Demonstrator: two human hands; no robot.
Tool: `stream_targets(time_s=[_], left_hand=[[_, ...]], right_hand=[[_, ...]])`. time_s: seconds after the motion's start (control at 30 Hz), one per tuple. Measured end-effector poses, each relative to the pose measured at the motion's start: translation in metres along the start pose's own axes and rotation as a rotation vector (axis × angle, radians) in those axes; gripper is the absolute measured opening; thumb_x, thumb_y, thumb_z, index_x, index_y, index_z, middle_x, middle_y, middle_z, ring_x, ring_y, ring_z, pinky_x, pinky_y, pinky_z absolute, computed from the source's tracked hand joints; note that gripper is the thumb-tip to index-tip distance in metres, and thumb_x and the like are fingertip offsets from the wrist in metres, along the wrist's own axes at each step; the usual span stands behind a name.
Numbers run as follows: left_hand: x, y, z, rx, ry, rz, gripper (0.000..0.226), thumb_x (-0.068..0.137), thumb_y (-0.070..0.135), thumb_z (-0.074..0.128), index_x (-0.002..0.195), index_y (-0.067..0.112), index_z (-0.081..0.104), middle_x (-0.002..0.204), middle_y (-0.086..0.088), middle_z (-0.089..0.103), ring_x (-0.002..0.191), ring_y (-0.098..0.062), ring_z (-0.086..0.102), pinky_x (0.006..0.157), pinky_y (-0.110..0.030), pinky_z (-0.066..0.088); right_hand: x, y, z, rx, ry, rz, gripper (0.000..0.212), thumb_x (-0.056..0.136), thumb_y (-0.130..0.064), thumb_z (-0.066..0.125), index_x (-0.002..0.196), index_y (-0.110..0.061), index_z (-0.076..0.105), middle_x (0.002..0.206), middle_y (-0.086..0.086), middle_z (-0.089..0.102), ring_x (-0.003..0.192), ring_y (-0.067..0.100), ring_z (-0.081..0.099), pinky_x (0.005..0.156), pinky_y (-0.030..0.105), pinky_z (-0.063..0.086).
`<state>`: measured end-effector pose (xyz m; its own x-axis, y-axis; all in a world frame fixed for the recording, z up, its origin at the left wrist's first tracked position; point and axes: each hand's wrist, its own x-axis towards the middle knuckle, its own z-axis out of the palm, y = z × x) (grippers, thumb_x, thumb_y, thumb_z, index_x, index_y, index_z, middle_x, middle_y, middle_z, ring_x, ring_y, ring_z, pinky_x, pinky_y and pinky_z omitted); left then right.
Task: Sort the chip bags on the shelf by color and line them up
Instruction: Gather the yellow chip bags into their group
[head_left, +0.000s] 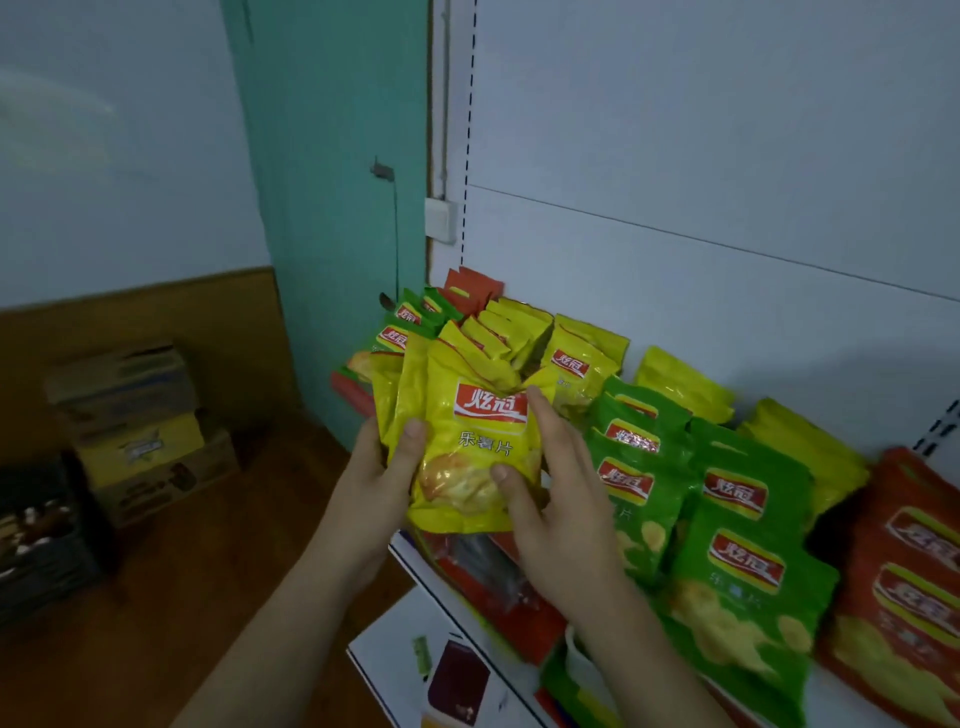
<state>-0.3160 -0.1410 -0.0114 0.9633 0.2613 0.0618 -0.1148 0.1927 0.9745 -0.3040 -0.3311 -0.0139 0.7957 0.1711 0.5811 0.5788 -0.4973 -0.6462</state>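
Two bare arms are reaching up from the bottom edge, and both hands are holding one bunch of yellow chip bags between them. Behind the hands, the white shelf wall is filling the top right, and a green door is standing beyond the left hand. Far off to the left of the left hand, cardboard boxes are sitting in a pile on the brown floor. Just to the right of the right hand, green chip bags are lying in rows on the shelf, some lapping over others. Further right of that hand, red chip bags are lying flat at the edge of the view. More yellow bags are standing packed together just behind the held bunch, and two more yellow ones are leaning on the wall past the green ones. Under both hands, a red bag is lying on the shelf edge. The left hand is gripping the left side of the bunch, thumb pressing on the front bag. The right hand is wrapping around the right side, thumb curling onto the front bag and fingers reaching behind.
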Motion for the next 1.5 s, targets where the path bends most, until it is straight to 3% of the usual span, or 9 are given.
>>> stream_targets(time_s=[0.2, 0.3, 0.47, 0.67, 0.87, 0.97, 1.13, 1.37, 1.5], left_hand=[[0.062, -0.009, -0.005, -0.037, -0.139, -0.064, 0.057, 0.094, 0.053, 0.065, 0.147, 0.035, 0.052, 0.134, 0.005, 0.072, 0.116, -0.024, 0.073, 0.095, -0.056, 0.06], [0.097, -0.009, -0.001, -0.058, -0.156, -0.072, 0.051, 0.094, 0.044, 0.069, 0.142, 0.033, 0.055, 0.13, 0.002, 0.074, 0.11, -0.028, 0.076, 0.084, -0.061, 0.062], [0.147, -0.002, -0.002, -0.039, -0.12, -0.05, 0.047, 0.089, 0.041, 0.072, 0.133, 0.031, 0.059, 0.12, 0.003, 0.077, 0.097, -0.025, 0.079, 0.066, -0.047, 0.065], [0.194, -0.002, -0.01, -0.015, -0.124, -0.036, 0.041, 0.098, 0.038, 0.07, 0.136, 0.03, 0.058, 0.122, 0.002, 0.076, 0.099, -0.027, 0.079, 0.063, -0.05, 0.065], [0.223, -0.006, -0.016, 0.01, -0.238, -0.045, 0.039, 0.095, 0.04, 0.072, 0.132, 0.033, 0.062, 0.118, 0.01, 0.077, 0.097, -0.015, 0.078, 0.064, -0.038, 0.065], [0.235, -0.008, -0.021, 0.014, -0.331, -0.083, 0.042, 0.094, 0.046, 0.072, 0.133, 0.037, 0.061, 0.121, 0.011, 0.076, 0.101, -0.016, 0.078, 0.078, -0.05, 0.065], [0.253, -0.01, -0.03, 0.053, -0.427, -0.043, 0.049, 0.088, 0.06, 0.071, 0.132, 0.041, 0.061, 0.123, 0.018, 0.074, 0.112, -0.009, 0.072, 0.1, -0.049, 0.057], [0.262, -0.01, -0.037, 0.115, -0.484, -0.009, 0.048, 0.088, 0.062, 0.068, 0.13, 0.04, 0.062, 0.12, 0.018, 0.074, 0.106, -0.005, 0.072, 0.094, -0.044, 0.061], [0.258, -0.007, -0.027, 0.078, -0.506, -0.035, 0.041, 0.094, 0.048, 0.069, 0.132, 0.033, 0.061, 0.118, 0.01, 0.073, 0.089, -0.004, 0.076, 0.057, -0.029, 0.063]], right_hand=[[0.032, 0.016, 0.017, -0.073, 0.076, 0.058, 0.062, 0.106, -0.033, 0.062, 0.158, -0.053, 0.034, 0.159, -0.006, 0.042, 0.149, 0.013, 0.041, 0.113, 0.047, 0.048], [0.054, 0.03, 0.023, -0.114, 0.143, 0.112, 0.061, 0.104, -0.031, 0.066, 0.155, -0.054, 0.041, 0.158, -0.003, 0.043, 0.146, 0.014, 0.044, 0.111, 0.042, 0.049], [0.103, 0.061, 0.023, -0.324, 0.358, 0.184, 0.06, 0.104, -0.017, 0.065, 0.159, -0.032, 0.046, 0.157, 0.012, 0.042, 0.128, 0.021, 0.048, 0.096, 0.025, 0.044], [0.139, 0.107, 0.044, -0.703, 0.34, 0.356, 0.066, 0.094, -0.017, 0.068, 0.156, -0.015, 0.046, 0.153, 0.024, 0.042, 0.108, 0.05, 0.063, 0.079, 0.051, 0.057], [0.152, 0.141, 0.074, -0.981, 0.243, 0.412, 0.073, 0.081, -0.023, 0.08, 0.147, -0.005, 0.054, 0.131, 0.027, 0.056, 0.117, 0.047, 0.058, 0.108, 0.058, 0.049], [0.152, 0.152, 0.081, -1.139, 0.181, 0.498, 0.074, 0.08, -0.025, 0.081, 0.146, -0.005, 0.054, 0.124, 0.026, 0.061, 0.119, 0.046, 0.059, 0.116, 0.059, 0.04], [0.155, 0.154, 0.09, -1.36, 0.164, 0.573, 0.058, 0.093, -0.024, 0.069, 0.147, -0.007, 0.055, 0.149, 0.035, 0.046, 0.148, 0.053, 0.033, 0.126, 0.063, 0.021], [0.148, 0.146, 0.089, -1.37, 0.189, 0.583, 0.056, 0.101, -0.029, 0.057, 0.153, -0.01, 0.047, 0.165, 0.031, 0.028, 0.156, 0.052, 0.017, 0.126, 0.063, 0.021], [0.143, 0.121, 0.082, -1.217, 0.307, 0.457, 0.058, 0.097, -0.033, 0.054, 0.149, -0.008, 0.052, 0.152, 0.029, 0.048, 0.147, 0.049, 0.039, 0.119, 0.06, 0.038]])
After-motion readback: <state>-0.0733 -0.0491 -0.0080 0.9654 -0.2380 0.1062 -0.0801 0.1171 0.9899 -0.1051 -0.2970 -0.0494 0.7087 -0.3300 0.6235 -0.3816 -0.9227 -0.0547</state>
